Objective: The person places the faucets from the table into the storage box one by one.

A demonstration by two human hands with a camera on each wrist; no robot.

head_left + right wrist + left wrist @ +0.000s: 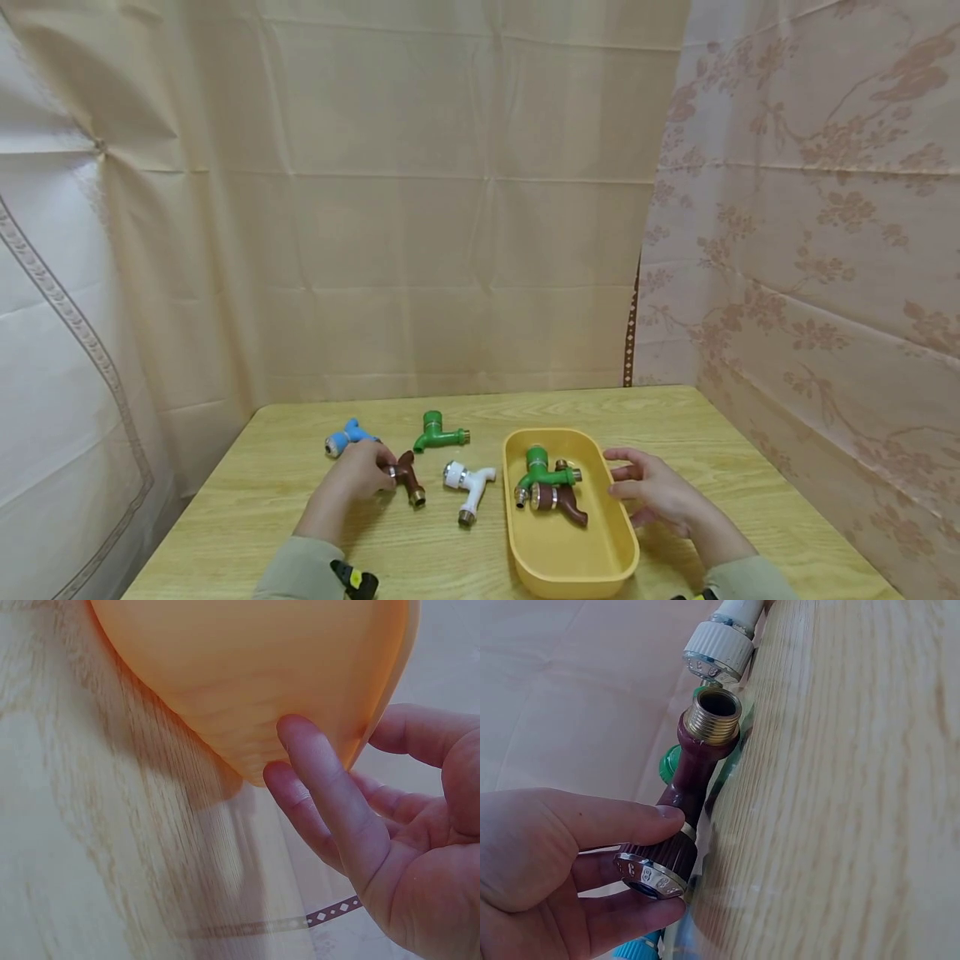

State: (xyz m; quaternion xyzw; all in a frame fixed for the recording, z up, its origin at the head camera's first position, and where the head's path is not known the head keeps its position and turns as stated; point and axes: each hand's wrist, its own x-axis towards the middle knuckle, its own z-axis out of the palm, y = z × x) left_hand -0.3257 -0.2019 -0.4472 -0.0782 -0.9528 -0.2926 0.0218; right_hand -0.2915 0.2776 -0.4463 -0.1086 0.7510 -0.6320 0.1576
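My left hand (pixel 362 471) pinches a brown tap (pixel 406 481) by its ribbed knob, thumb on one side and fingers on the other. In the left wrist view the tap's brass threaded end (pixel 714 720) points away from the hand. My right hand (pixel 660 493) is at the right side of a yellow basin (pixel 573 567), its fingers loosely spread against the outer wall and rim. In the basin lie a green tap (pixel 551 477) and a brown tap (pixel 568 505); another threaded end shows partly behind them.
A white tap (pixel 472 483) lies between my left hand and the basin. Farther back is a green tap (pixel 441 436), and a blue tap (pixel 352 435) lies just beyond my left hand. Curtains stand behind the wooden table (pixel 442 567) and along its sides.
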